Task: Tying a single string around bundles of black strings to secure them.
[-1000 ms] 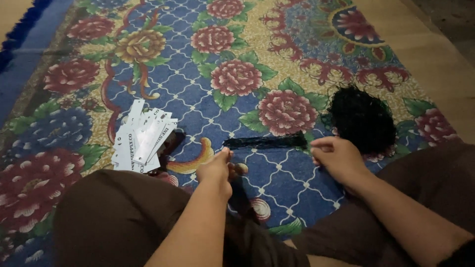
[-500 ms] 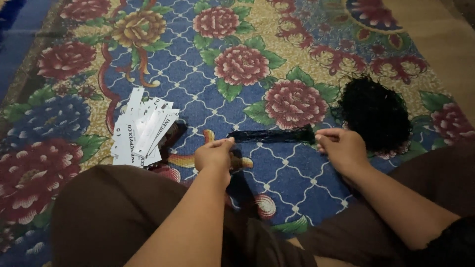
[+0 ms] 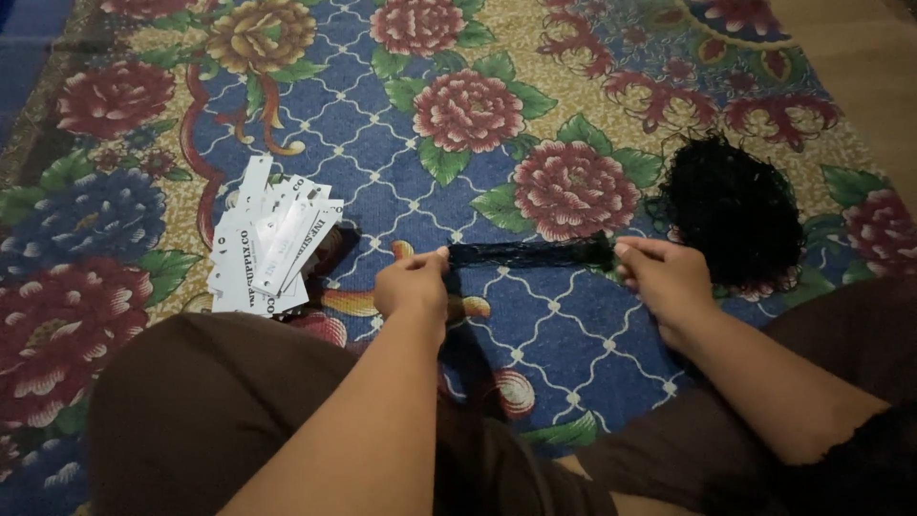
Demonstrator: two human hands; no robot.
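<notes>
A bundle of black strings is stretched level between my two hands just above the carpet. My left hand pinches its left end and my right hand pinches its right end. Just right of my right hand lies a round heap of black strings. A fanned stack of white paper tags with dark print rests on the carpet to the left of my left hand.
I sit on a flowered carpet of blue, red and gold, with my knees in brown cloth at the bottom. Bare tan floor shows at the top right.
The view has tilted down a little. My hands have moved slightly apart, pulling the black string bundle straighter between them.
</notes>
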